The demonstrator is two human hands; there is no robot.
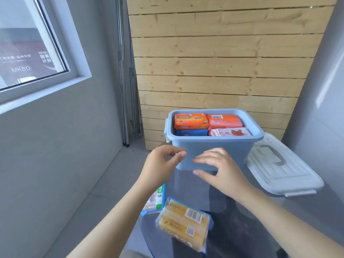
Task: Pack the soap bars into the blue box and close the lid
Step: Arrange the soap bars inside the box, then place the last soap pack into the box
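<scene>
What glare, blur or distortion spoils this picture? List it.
Head view: wide-angle bending bows the window frame and tilts the walls; the glossy table mirrors the blue box; both hands, left and right, look slightly soft; daylight is even, shadows faint; the wrapper print on the soap packs is mostly unreadable.

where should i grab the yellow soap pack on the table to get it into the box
Probably grip the yellow soap pack across its two long edges, coming from above. It lies flat and slanted near the table's edge, its broad face up, too wide to pinch otherwise. The right hand hovers nearest, empty.
</scene>
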